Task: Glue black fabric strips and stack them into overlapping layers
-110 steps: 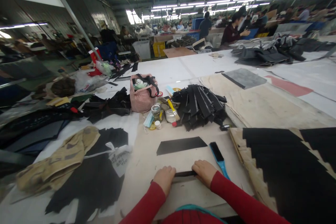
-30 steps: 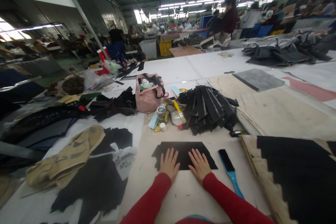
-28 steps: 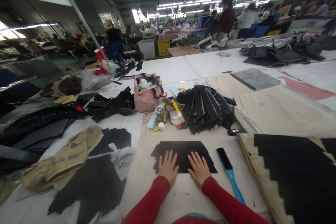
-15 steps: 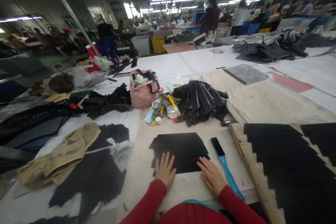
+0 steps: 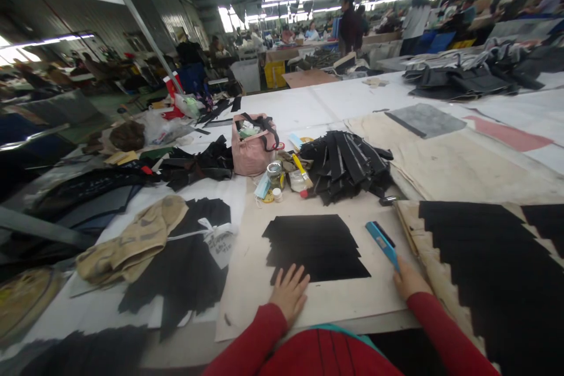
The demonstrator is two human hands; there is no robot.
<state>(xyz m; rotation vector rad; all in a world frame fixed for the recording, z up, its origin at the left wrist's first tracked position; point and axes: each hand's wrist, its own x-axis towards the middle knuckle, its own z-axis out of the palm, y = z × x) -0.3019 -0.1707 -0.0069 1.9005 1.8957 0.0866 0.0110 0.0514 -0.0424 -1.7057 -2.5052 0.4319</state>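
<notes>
My left hand (image 5: 289, 292) lies flat with fingers spread, its fingertips at the near left corner of a stack of flat black fabric pieces (image 5: 316, 246) on the beige work board (image 5: 251, 288). My right hand (image 5: 408, 279) is closed around the handle of a blue brush (image 5: 382, 241), which is tipped on its side to the right of the stack, bristles facing away. Both sleeves are red.
A heap of black strips (image 5: 348, 167) lies behind the stack, beside a pink bag (image 5: 253, 148), a small jar (image 5: 274, 173) and a yellow-handled brush (image 5: 301, 171). Stepped black pieces (image 5: 489, 258) lie on the right, a tan cloth (image 5: 132, 241) on the left. People work at far tables.
Both hands were flat on the black stack. My right hand left it, went right and took hold of the blue brush, turning it on edge. My left hand slid toward the stack's near edge.
</notes>
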